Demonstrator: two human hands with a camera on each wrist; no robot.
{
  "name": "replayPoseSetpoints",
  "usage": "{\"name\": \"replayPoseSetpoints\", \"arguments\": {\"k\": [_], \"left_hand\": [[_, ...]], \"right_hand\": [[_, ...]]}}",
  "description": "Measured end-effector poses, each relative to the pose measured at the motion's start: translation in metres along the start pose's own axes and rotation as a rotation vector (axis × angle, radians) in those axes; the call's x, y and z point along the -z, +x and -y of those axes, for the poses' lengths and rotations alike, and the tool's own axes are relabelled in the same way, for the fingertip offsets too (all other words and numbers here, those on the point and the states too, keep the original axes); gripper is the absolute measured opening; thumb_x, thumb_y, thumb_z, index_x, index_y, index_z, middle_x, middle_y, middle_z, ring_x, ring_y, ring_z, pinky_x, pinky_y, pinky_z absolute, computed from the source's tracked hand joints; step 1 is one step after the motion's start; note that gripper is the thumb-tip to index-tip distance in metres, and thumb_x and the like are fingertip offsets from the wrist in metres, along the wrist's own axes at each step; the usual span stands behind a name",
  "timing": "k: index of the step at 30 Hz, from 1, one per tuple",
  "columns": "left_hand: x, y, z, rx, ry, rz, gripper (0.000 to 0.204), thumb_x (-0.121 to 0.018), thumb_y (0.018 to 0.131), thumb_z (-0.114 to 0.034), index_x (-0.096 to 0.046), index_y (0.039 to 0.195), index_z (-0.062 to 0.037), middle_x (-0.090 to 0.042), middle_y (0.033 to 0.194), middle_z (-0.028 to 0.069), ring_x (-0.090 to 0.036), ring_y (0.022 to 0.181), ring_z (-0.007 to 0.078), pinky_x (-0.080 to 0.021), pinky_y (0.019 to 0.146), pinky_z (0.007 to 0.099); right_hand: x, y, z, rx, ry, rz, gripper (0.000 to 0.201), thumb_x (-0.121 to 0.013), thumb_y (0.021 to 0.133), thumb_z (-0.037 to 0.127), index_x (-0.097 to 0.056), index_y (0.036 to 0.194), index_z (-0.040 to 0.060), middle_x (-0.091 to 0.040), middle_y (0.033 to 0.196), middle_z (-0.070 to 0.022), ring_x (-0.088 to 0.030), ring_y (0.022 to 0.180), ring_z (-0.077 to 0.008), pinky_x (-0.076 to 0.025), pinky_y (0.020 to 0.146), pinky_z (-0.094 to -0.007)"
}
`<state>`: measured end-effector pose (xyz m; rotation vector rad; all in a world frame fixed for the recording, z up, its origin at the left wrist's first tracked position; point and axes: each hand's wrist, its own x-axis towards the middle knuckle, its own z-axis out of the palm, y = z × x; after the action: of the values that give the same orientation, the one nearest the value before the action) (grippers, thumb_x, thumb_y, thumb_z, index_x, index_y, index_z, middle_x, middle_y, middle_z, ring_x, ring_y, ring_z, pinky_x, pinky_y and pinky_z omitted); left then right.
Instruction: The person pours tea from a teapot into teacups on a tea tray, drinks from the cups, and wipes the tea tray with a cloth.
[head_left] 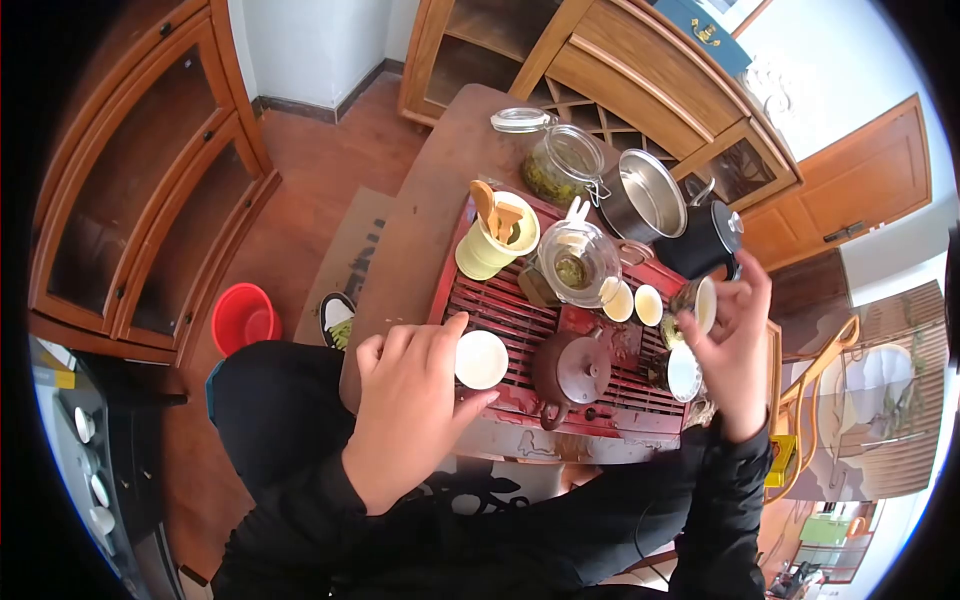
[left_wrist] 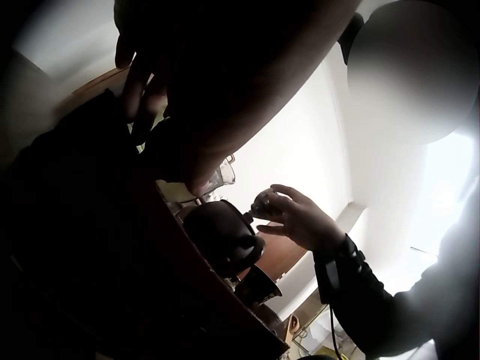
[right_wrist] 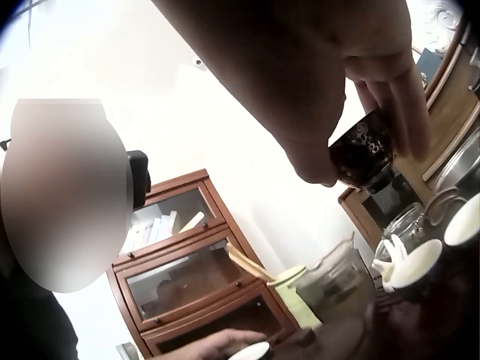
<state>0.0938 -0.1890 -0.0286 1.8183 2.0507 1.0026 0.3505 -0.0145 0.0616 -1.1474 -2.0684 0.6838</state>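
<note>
My left hand (head_left: pixel 410 405) is at the near left of the tea tray, its thumb and index finger on either side of a small white-lined teacup (head_left: pixel 482 360). My right hand (head_left: pixel 738 345) pinches a dark, patterned teacup (right_wrist: pixel 365 154) between thumb and fingers, raised over the right end of the tray and tilted. Below it a second dark cup with a white inside (head_left: pixel 683 373) stands on the tray. A brown clay teapot (head_left: pixel 575 370) sits between the two hands. Most of the left cup is hidden in both wrist views.
The red slatted tea tray (head_left: pixel 520 405) also bears a glass pitcher (head_left: pixel 580 262), two small cups and a pale green holder (head_left: pixel 483 250) with wooden tools. Behind stand a glass jar of leaves (head_left: pixel 562 165), a steel pot (head_left: pixel 645 195) and a black kettle (head_left: pixel 700 240).
</note>
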Motion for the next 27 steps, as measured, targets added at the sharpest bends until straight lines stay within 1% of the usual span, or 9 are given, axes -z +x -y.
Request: {"name": "replayPoseSetpoints", "arguments": {"k": [2,6,9,11,12,19,21,25,27], "left_hand": [[0.0,0.002,0.002,0.011,0.0,0.0,0.075,-0.087,0.074,-0.027,-0.05,0.134,-0.0009,-0.063,0.12,0.0145,-0.056,0.114,0.032,-0.035,0.099,0.0463],[-0.001,0.002,0.007,0.007,-0.021,0.003,0.068,-0.085,0.076,-0.026,-0.054,0.131,-0.0022,-0.063,0.118,0.0109,-0.056,0.112,0.0287,-0.035,0.096,0.045],[-0.001,0.003,0.008,0.004,-0.023,0.002,0.064,-0.085,0.075,-0.024,-0.057,0.129,-0.0035,-0.062,0.115,0.008,-0.054,0.111,0.0266,-0.035,0.095,0.0444],[0.0,0.003,0.008,0.014,-0.022,0.009,0.062,-0.085,0.075,-0.023,-0.059,0.128,-0.0049,-0.062,0.115,0.0074,-0.054,0.11,0.0268,-0.035,0.095,0.0444],[0.002,0.003,0.007,0.027,-0.039,0.022,0.061,-0.085,0.075,-0.022,-0.059,0.127,-0.0056,-0.062,0.116,0.0078,-0.054,0.113,0.0274,-0.035,0.096,0.0444],[0.003,0.004,0.009,0.034,-0.055,0.03,0.058,-0.084,0.075,-0.021,-0.059,0.126,-0.0072,-0.062,0.115,0.0075,-0.055,0.114,0.027,-0.034,0.097,0.0435],[0.003,0.004,0.01,0.029,-0.059,0.021,0.058,-0.084,0.075,-0.021,-0.059,0.126,-0.0072,-0.062,0.115,0.0074,-0.055,0.113,0.0268,-0.034,0.097,0.0432],[0.001,0.003,0.013,0.017,-0.055,0.01,0.056,-0.083,0.076,-0.022,-0.059,0.125,-0.0073,-0.062,0.115,0.0072,-0.055,0.112,0.0264,-0.035,0.096,0.0426],[0.002,0.003,0.013,0.016,-0.051,0.012,0.056,-0.083,0.077,-0.022,-0.06,0.125,-0.0073,-0.063,0.115,0.0072,-0.055,0.112,0.0264,-0.035,0.096,0.0425]], "right_hand": [[0.002,0.024,0.014,-0.076,0.018,0.01,0.082,-0.073,0.087,-0.004,-0.025,0.153,0.0029,-0.055,0.107,-0.0092,-0.065,0.093,-0.0139,-0.055,0.078,-0.0247],[0.001,0.079,-0.003,-0.038,-0.026,0.03,0.076,-0.075,0.088,0.003,-0.029,0.149,0.0013,-0.057,0.111,-0.0107,-0.066,0.095,-0.0151,-0.056,0.079,-0.0273],[-0.01,0.121,-0.025,0.036,-0.061,0.064,0.071,-0.078,0.087,0.011,-0.036,0.142,-0.0015,-0.061,0.113,-0.0144,-0.068,0.098,-0.0198,-0.056,0.082,-0.031],[-0.021,0.15,-0.044,0.21,-0.379,0.031,0.069,-0.081,0.084,0.018,-0.041,0.135,-0.0039,-0.064,0.114,-0.018,-0.068,0.1,-0.0253,-0.055,0.087,-0.0351],[-0.03,0.161,-0.049,0.236,-0.381,0.028,0.07,-0.082,0.081,0.023,-0.043,0.132,-0.0057,-0.067,0.113,-0.0219,-0.069,0.102,-0.0327,-0.054,0.09,-0.0386],[-0.076,0.214,-0.067,0.208,-0.623,0.222,0.074,-0.082,0.078,0.022,-0.041,0.132,-0.0086,-0.067,0.114,-0.0294,-0.067,0.106,-0.0433,-0.054,0.093,-0.0434],[-0.088,0.216,-0.056,0.281,-0.692,0.194,0.067,-0.082,0.077,0.02,-0.044,0.127,-0.0049,-0.067,0.114,-0.0262,-0.068,0.104,-0.0425,-0.054,0.091,-0.0466],[-0.102,0.217,-0.038,0.331,-1.176,0.244,0.06,-0.079,0.076,0.014,-0.045,0.125,0.0039,-0.067,0.111,-0.0165,-0.066,0.106,-0.0367,-0.052,0.085,-0.0464],[-0.107,0.218,-0.035,0.566,-1.362,0.214,0.052,-0.075,0.078,0.012,-0.05,0.123,0.0068,-0.064,0.111,-0.0096,-0.062,0.108,-0.0292,-0.049,0.086,-0.0414]]}}
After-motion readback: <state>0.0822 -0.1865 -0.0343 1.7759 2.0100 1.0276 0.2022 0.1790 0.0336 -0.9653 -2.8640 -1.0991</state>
